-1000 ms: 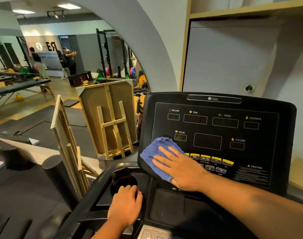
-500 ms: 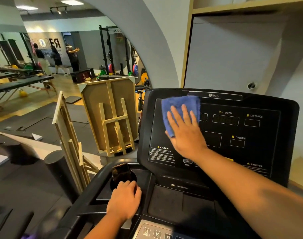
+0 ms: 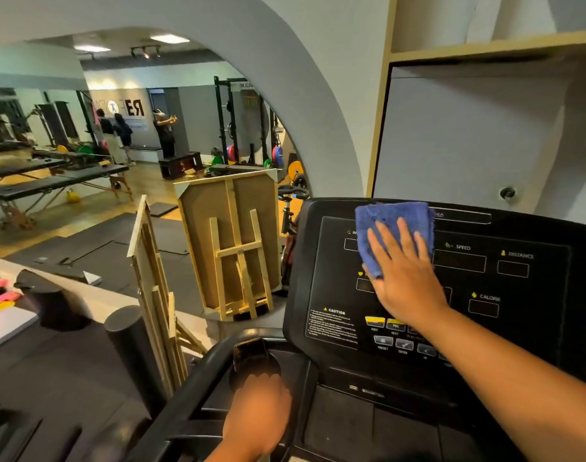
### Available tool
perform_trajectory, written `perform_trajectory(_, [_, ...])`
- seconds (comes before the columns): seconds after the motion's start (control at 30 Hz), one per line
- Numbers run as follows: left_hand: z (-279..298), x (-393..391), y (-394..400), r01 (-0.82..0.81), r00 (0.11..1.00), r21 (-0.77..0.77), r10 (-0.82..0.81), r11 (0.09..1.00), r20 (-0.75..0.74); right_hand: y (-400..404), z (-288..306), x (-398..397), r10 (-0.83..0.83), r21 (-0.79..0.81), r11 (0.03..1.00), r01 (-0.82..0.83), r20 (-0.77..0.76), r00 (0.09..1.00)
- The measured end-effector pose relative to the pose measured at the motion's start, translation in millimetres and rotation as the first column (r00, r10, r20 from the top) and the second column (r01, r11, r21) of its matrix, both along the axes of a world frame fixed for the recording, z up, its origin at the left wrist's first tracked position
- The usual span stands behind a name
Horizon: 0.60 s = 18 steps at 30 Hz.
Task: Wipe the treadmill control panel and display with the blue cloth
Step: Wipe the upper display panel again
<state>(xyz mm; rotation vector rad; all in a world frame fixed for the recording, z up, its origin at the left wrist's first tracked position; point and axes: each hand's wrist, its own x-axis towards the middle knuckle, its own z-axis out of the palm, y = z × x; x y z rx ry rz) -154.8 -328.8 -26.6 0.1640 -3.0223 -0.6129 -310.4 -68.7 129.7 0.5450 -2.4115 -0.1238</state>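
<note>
Gym floor behind, and up close the left hand (image 3: 256,415) rests blurred by the cup holder (image 3: 255,365), grip unclear, while the right hand (image 3: 405,278), fingers flat, presses the blue cloth (image 3: 393,225) high on the control panel (image 3: 468,278); too heavy a sweep could trip the yellow buttons (image 3: 375,321).

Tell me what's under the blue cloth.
The blue cloth lies on the treadmill panel, pressed by the right hand. The labels beneath it are covered.

Two wooden easels (image 3: 233,248) lean left of the arch (image 3: 285,78); a black foam roller (image 3: 133,348) stands upright nearby; people (image 3: 165,131) gather by the far mirror.
</note>
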Motion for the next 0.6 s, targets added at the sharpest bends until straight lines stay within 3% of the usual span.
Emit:
perform_trajectory(0.07, [-0.4, -0.2, -0.2, -0.002, 1.0, -0.005, 0.002, 1.0, -0.001, -21.6, -3.0, -1.0, 0.043, 0.036, 0.998, -0.043, -0.005, 0.999])
perform_trajectory(0.13, [-0.5, 0.1, 0.3, -0.003, 1.0, -0.003, 0.002, 1.0, -0.004, -25.7, -21.2, 6.7, 0.173, 0.174, 0.97, -0.172, 0.014, 0.985])
perform_trajectory(0.27, [-2.5, 0.3, 0.4, -0.005, 1.0, 0.002, 0.005, 1.0, -0.001, 12.9, -58.3, 28.6, 0.282, 0.282, 0.912, -0.299, 0.1, 0.954])
perform_trajectory(0.43, [-1.3, -2.0, -0.3, -0.005, 1.0, 0.01, 0.005, 1.0, -0.011, 59.7, -35.2, 25.9, 0.091, 0.069, 0.993, -0.093, 0.019, 0.996])
perform_trajectory(0.53, [-2.2, -0.9, -1.0, -0.001, 1.0, 0.01, 0.001, 1.0, -0.006, 27.7, -0.2, 5.1, -0.084, -0.14, 0.987, 0.081, -0.015, 0.996])
perform_trajectory(0.6, [-2.9, -0.5, -1.8, -0.01, 1.0, 0.009, 0.01, 1.0, 0.0, -2.3, 1.2, -1.4, -0.091, -0.154, 0.984, 0.087, -0.018, 0.996])
